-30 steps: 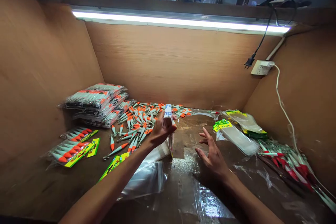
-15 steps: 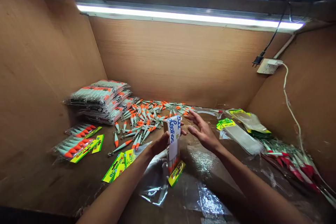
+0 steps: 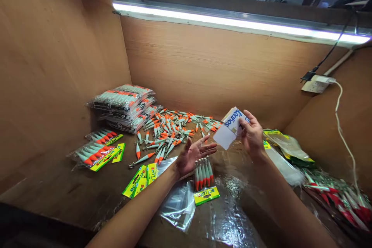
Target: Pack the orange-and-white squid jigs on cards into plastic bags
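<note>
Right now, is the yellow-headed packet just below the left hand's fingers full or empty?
Filled: the packet shows a row of orange-tipped lures, tips toward its yellow end. Cannot tell whether it is sealed.

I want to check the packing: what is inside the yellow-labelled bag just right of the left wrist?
Inside the yellow-labelled bag, a row of pale lures with orange tips shows. Anything beneath them is covered.

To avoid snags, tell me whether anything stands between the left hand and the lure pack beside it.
Nothing visible stands between the left hand and the BCT LURE pack; the right hand holds the blue-lettered card aside.
</note>
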